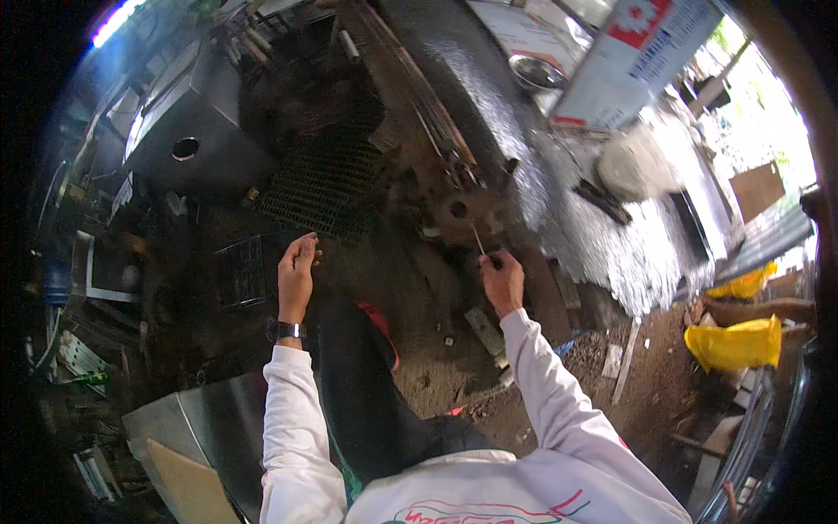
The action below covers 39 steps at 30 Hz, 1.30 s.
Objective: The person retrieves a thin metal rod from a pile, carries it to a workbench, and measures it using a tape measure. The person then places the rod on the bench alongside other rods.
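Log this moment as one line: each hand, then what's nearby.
left hand: fingers curled, contents unclear | right hand: holding thin stick | nearby: dark grating beyond left hand, dark round spot by stick's tip

Thin rod (478,239): lower end hidden in R fingers (505,258), mat'l unclear.

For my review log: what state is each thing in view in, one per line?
Right hand: closed in a fingertip grip
Thin rod: held, angled
Left hand: fingers curled; cannot tell if anything is held
Wristwatch: strapped on left wrist
Metal grate: resting beyond the hands
Yellow sheet: draped, creased
Strip light: appears lit
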Motion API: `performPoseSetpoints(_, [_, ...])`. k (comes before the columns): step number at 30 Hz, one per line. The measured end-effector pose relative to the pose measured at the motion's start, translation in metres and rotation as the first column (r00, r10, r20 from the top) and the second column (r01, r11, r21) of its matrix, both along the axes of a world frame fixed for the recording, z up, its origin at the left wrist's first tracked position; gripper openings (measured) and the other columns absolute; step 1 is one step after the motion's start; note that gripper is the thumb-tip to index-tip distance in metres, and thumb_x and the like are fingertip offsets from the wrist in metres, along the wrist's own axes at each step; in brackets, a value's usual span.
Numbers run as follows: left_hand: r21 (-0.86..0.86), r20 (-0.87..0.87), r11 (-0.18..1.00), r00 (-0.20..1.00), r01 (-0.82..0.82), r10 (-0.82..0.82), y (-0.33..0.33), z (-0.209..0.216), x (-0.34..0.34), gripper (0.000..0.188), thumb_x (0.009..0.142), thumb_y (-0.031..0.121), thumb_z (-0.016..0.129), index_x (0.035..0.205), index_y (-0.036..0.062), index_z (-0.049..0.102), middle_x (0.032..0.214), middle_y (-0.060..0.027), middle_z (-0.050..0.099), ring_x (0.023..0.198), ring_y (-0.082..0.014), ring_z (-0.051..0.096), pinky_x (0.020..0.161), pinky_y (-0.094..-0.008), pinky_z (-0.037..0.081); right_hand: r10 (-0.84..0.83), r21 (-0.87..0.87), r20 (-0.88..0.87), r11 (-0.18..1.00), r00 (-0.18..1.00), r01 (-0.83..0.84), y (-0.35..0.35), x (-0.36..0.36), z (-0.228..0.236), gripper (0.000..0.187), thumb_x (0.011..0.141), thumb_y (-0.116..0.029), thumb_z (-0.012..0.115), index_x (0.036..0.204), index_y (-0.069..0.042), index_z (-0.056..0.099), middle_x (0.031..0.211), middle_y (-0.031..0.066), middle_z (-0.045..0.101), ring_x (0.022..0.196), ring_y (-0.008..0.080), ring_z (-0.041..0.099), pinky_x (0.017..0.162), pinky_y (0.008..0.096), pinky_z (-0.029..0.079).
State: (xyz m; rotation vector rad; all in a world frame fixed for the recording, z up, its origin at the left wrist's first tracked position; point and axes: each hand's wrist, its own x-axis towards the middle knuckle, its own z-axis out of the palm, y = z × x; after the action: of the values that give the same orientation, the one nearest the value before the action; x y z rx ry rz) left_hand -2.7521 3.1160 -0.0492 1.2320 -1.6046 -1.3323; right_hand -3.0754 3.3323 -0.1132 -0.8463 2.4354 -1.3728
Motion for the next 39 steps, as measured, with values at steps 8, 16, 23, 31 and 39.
performPoseSetpoints(8, [0.064, 0.092, 0.986, 0.983, 0.151, -0.157, -0.148, -0.022, -0.057, 0.045, 0.1, 0.034, 0.069, 0.133, 0.0033, 0.066, 0.129, -0.018, 0.065, 0.113, -0.0286, 0.068, 0.096, -0.0416, 0.054, -0.044, 0.217, 0.477, 0.974, 0.878, -0.069, 0.029, -0.007, 0.033, 0.02, 0.1, -0.012, 0.069, 0.115, 0.001, 0.07, 0.091, 0.0062, 0.07, 0.077, 0.0124, 0.063, 0.07, 0.0313, 0.053])
performPoseSetpoints(16, [0.029, 0.234, 0.937, 0.909, 0.348, -0.344, -0.215, 0.004, -0.113, 0.049, 0.097, 0.034, 0.072, 0.134, 0.0024, 0.065, 0.137, -0.019, 0.06, 0.13, -0.0374, 0.057, 0.109, -0.0467, 0.048, -0.259, 0.372, 0.487, 0.926, 0.834, 0.071, 0.038, 0.009, 0.03, 0.017, 0.1, -0.006, 0.066, 0.114, 0.003, 0.071, 0.097, 0.0093, 0.074, 0.084, 0.0151, 0.068, 0.075, 0.0326, 0.055])
performPoseSetpoints(23, [-0.102, 0.425, 0.853, 0.797, 0.512, -0.428, -0.254, 0.012, -0.175, 0.065, 0.092, 0.035, 0.076, 0.145, 0.0038, 0.055, 0.153, -0.0211, 0.046, 0.141, -0.0413, 0.045, 0.117, -0.0503, 0.04, -0.136, 0.462, 0.418, 0.883, 0.898, -0.081, 0.022, 0.008, 0.041, 0.017, 0.097, 0.0, 0.061, 0.113, 0.001, 0.066, 0.093, 0.0087, 0.069, 0.078, 0.0177, 0.065, 0.073, 0.0333, 0.054])
performPoseSetpoints(31, [-0.308, 0.56, 0.713, 0.726, 0.629, -0.399, -0.352, 0.005, -0.303, 0.118, 0.078, 0.047, 0.087, 0.167, 0.0113, 0.018, 0.173, -0.0186, 0.014, 0.156, -0.0432, 0.021, 0.124, -0.0591, 0.027, -0.265, 0.572, 0.488, 0.817, 0.831, -0.076, 0.045, 0.017, 0.025, 0.015, 0.091, -0.008, 0.068, 0.106, -0.003, 0.067, 0.097, 0.0099, 0.07, 0.085, 0.0248, 0.065, 0.078, 0.0366, 0.053])
performPoseSetpoints(39, [-0.228, 0.579, 0.69, 0.666, 0.687, -0.471, -0.379, 0.0, -0.329, 0.125, 0.075, 0.054, 0.086, 0.168, 0.0152, 0.013, 0.171, -0.0172, 0.023, 0.154, -0.0441, 0.026, 0.124, -0.0595, 0.024, -0.536, 0.386, 0.777, 0.82, 0.329, 0.423, 0.076, 0.013, 0.005, 0.012, 0.097, -0.013, 0.06, 0.097, -0.003, 0.064, 0.099, 0.0114, 0.068, 0.086, 0.0236, 0.061, 0.077, 0.0367, 0.051])
